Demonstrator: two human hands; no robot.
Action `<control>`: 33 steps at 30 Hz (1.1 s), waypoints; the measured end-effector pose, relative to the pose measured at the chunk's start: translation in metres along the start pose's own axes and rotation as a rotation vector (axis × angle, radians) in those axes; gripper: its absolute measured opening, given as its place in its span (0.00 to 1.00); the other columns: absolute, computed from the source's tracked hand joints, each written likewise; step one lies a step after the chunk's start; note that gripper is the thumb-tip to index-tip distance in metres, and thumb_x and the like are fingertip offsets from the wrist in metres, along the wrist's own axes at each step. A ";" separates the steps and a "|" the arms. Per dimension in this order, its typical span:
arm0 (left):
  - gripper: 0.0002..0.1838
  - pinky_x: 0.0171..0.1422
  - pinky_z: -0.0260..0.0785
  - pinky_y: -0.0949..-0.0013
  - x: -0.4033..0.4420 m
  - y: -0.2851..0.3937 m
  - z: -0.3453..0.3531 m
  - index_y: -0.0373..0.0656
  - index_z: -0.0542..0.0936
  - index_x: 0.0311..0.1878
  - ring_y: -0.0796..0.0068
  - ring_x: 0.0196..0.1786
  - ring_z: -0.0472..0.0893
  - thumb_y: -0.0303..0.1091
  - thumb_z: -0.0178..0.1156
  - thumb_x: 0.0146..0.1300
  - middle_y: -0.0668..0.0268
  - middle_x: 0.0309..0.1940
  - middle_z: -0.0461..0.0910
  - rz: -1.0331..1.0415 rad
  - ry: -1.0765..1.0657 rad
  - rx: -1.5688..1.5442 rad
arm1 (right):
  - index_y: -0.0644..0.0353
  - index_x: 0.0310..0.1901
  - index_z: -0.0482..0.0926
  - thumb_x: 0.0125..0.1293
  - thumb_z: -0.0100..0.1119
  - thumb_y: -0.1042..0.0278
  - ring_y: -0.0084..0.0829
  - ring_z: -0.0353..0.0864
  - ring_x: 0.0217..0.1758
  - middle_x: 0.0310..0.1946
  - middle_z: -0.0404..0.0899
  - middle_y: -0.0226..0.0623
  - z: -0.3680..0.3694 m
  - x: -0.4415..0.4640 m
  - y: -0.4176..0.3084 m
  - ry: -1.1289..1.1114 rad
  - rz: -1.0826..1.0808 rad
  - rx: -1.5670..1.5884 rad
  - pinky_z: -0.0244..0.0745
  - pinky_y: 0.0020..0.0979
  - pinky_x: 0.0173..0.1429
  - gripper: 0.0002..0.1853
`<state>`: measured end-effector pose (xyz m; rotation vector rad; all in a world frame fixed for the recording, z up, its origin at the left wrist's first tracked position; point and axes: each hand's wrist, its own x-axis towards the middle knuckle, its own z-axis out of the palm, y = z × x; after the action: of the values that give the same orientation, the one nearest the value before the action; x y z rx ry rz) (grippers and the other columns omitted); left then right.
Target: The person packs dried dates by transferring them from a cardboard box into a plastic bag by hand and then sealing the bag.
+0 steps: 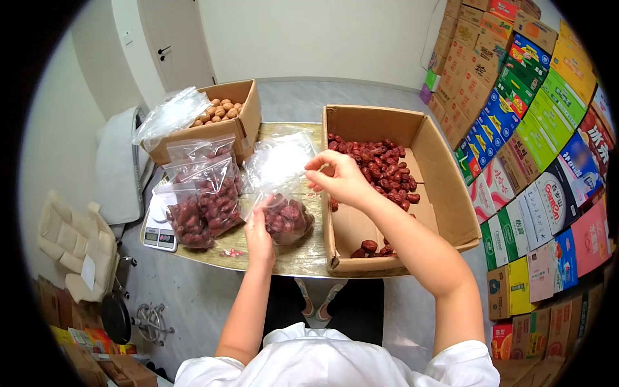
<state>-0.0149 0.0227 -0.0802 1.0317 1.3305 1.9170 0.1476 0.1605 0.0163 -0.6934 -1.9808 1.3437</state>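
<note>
A clear plastic bag partly filled with red dates (288, 221) rests on the table in front of me. My left hand (259, 235) is at the bag's left side, its fingers closed on the edge near the top. Above the bag's right side is my right hand (336, 177), thumb and fingertips curled together near the opening; whether they hold the plastic is too small to tell. To the right, a cardboard box (440, 174) contains loose red dates (387, 169). Several filled date bags (216, 197) stand together left of my left hand.
A white scale (161, 237) sits under the filled bags. Behind them, a cardboard box (250, 119) holds walnuts (222, 111) and plastic bags (174, 115). Empty clear bags (282, 155) lie mid-table. Stacked cartons (535, 168) line the right wall; a beige chair (74, 238) stands left.
</note>
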 end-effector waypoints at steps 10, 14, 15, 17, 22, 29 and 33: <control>0.27 0.71 0.65 0.63 -0.003 0.003 0.002 0.34 0.73 0.67 0.67 0.64 0.75 0.48 0.40 0.81 0.56 0.63 0.76 -0.126 0.053 -0.304 | 0.65 0.42 0.81 0.68 0.62 0.69 0.19 0.80 0.34 0.32 0.83 0.30 -0.050 -0.005 -0.028 -0.091 0.141 -0.353 0.76 0.24 0.37 0.08; 0.28 0.69 0.67 0.64 -0.010 0.005 0.006 0.38 0.71 0.70 0.68 0.61 0.77 0.49 0.40 0.81 0.58 0.62 0.77 -0.108 0.026 -0.270 | 0.62 0.37 0.84 0.57 0.64 0.74 0.32 0.83 0.32 0.26 0.83 0.39 -0.076 -0.026 -0.026 -0.305 0.113 -0.774 0.77 0.34 0.38 0.06; 0.27 0.67 0.68 0.65 -0.009 -0.005 0.003 0.38 0.70 0.71 0.69 0.60 0.78 0.49 0.40 0.81 0.58 0.60 0.78 -0.078 0.012 -0.235 | 0.61 0.37 0.84 0.56 0.64 0.74 0.36 0.85 0.35 0.28 0.85 0.40 -0.084 -0.031 -0.016 -0.401 0.086 -0.914 0.78 0.36 0.40 0.07; 0.28 0.64 0.70 0.65 -0.004 -0.013 0.000 0.38 0.70 0.70 0.69 0.57 0.79 0.49 0.40 0.81 0.58 0.58 0.79 -0.059 0.013 -0.163 | 0.59 0.34 0.85 0.51 0.65 0.76 0.41 0.86 0.41 0.33 0.86 0.42 -0.093 -0.043 0.001 -0.514 0.278 -1.066 0.80 0.40 0.45 0.07; 0.27 0.63 0.71 0.64 0.013 -0.003 0.004 0.39 0.71 0.69 0.68 0.57 0.79 0.49 0.40 0.81 0.57 0.59 0.78 -0.156 0.154 -0.272 | 0.59 0.42 0.87 0.49 0.68 0.75 0.43 0.86 0.47 0.42 0.87 0.42 -0.101 -0.061 0.033 -0.519 0.519 -1.356 0.82 0.41 0.49 0.15; 0.27 0.74 0.60 0.62 -0.013 -0.012 0.016 0.37 0.67 0.72 0.64 0.68 0.71 0.46 0.43 0.80 0.55 0.65 0.72 0.201 -0.034 0.149 | 0.62 0.40 0.86 0.45 0.72 0.69 0.39 0.88 0.40 0.36 0.87 0.44 -0.097 -0.066 0.036 -0.695 0.665 -1.341 0.84 0.38 0.42 0.17; 0.28 0.76 0.56 0.61 -0.013 -0.007 0.011 0.39 0.63 0.74 0.64 0.72 0.67 0.46 0.46 0.80 0.55 0.70 0.68 0.190 0.004 0.116 | 0.67 0.38 0.84 0.45 0.70 0.75 0.38 0.89 0.34 0.32 0.86 0.47 -0.084 -0.067 0.036 -0.756 0.708 -1.229 0.84 0.36 0.35 0.15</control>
<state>0.0014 0.0200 -0.0880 1.2519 1.4033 1.9976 0.2571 0.1742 -0.0084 -1.7326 -3.3822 0.5336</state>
